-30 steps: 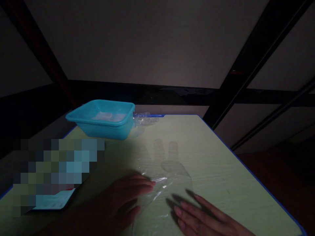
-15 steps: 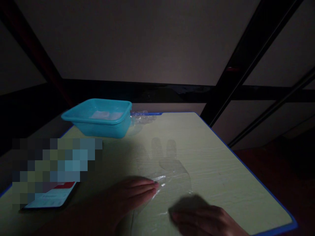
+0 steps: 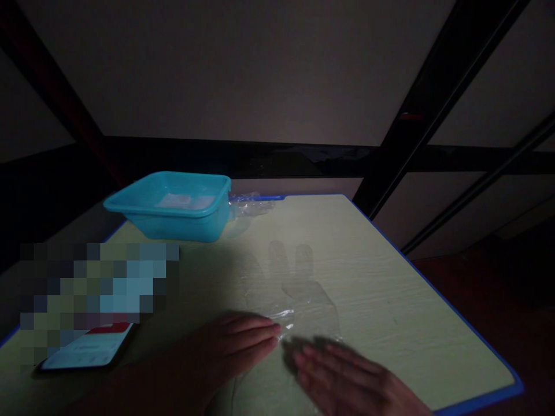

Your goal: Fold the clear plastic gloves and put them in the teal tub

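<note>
A clear disposable plastic glove [image 3: 310, 306] lies flat on the table, its finger shapes toward the far side. My left hand [image 3: 245, 341] rests on the glove's left part, fingers stretched out side by side and tips near a shiny crease. Over the glove's lower right is my right hand [image 3: 342, 372], also with fingers extended; I cannot tell whether it touches the film. Both hands hide parts of the glove's near end. Neither one grips anything.
A turquoise plastic basin [image 3: 182, 224] with whitish pieces inside stands at the far left. Beside it lies crumpled clear plastic [image 3: 254, 207]. A phone [image 3: 87, 352] with a lit, partly blurred screen is at the left. The pale table [image 3: 411, 341] has a blue edge.
My right hand has moved slightly forward and left over the glove, its fingers straighter. My left hand has stayed nearly in place.
</note>
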Demonstrator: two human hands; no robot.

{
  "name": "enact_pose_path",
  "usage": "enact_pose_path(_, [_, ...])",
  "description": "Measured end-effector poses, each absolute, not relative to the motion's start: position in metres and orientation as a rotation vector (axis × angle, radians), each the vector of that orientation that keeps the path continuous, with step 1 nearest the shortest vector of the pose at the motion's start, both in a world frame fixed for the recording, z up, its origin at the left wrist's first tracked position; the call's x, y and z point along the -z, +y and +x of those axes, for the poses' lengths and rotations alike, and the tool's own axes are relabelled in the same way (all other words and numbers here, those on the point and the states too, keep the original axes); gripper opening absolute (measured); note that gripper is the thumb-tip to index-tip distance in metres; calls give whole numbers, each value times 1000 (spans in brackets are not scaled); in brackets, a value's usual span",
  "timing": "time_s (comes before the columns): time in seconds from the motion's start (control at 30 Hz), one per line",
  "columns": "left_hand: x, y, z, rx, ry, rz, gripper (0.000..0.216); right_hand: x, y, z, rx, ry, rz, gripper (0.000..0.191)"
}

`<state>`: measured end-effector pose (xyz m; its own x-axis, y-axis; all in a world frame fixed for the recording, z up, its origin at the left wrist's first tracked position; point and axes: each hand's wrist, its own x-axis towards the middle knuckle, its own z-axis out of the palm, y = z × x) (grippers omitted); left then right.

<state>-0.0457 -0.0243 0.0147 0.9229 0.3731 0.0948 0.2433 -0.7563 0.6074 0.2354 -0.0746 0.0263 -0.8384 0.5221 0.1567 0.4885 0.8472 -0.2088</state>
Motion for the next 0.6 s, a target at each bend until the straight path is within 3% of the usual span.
enact_pose_path(0.1, [-7,-23,-47,-286,403,2474,87,-33,-56,251,-259,-2754,-975,76])
enact_pose_path(0.6, [-1,-22,-48,-218,385,2580,75,-13,-34,265,-156,-2841,-1129,84])
